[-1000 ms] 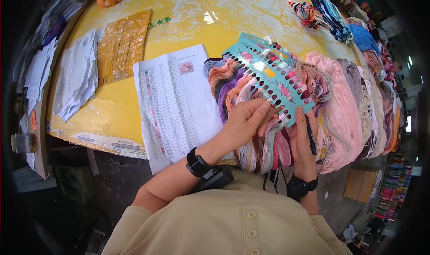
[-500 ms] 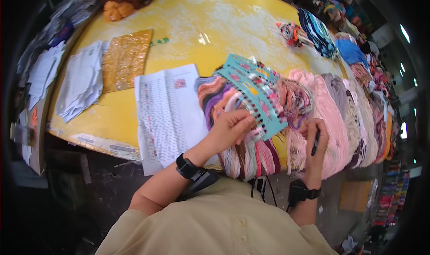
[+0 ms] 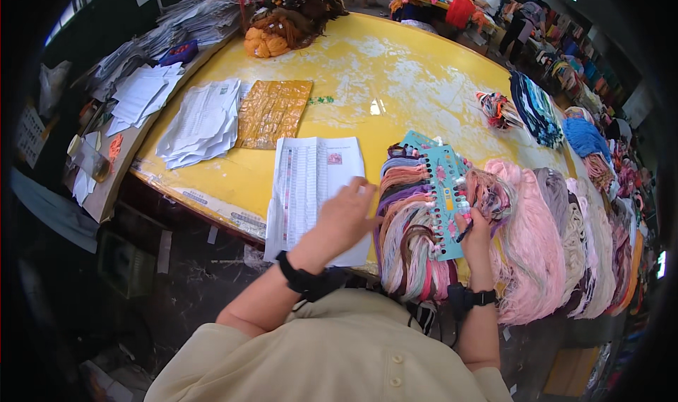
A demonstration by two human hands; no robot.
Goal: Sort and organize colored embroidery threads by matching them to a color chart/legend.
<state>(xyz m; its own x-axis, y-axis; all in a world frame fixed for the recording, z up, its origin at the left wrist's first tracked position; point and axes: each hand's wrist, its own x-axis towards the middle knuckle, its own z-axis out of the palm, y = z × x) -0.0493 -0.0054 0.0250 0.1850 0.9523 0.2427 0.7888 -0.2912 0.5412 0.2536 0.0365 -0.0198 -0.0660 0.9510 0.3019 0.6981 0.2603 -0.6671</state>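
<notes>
1. Right hand (image 3: 477, 234): fingers curled round a dark pen (image 3: 464, 231); set at the right edge of the teal card. Whether it also pinches the card cannot be told.
2. Left hand (image 3: 346, 218): fingers loosely spread, nothing in grasp; above the printed sheet (image 3: 304, 183), near the threads.
3. Teal card (image 3: 440, 211), one: punched edges, small thread samples; lies over the multicoloured thread bundle (image 3: 417, 264). Judged light, thin, fairly stiff, liable to crease; best taken by a plain edge or corner, clear of samples.
4. Multicoloured thread bundle: judged soft, limp, easily snagged; best gathered whole from beneath.
5. Pale pink skein (image 3: 533, 246): right of the right hand; loose strands.
6. Brown taped board (image 3: 275, 112) and paper stack (image 3: 201, 123): farther left on the yellow table (image 3: 417, 73).
</notes>
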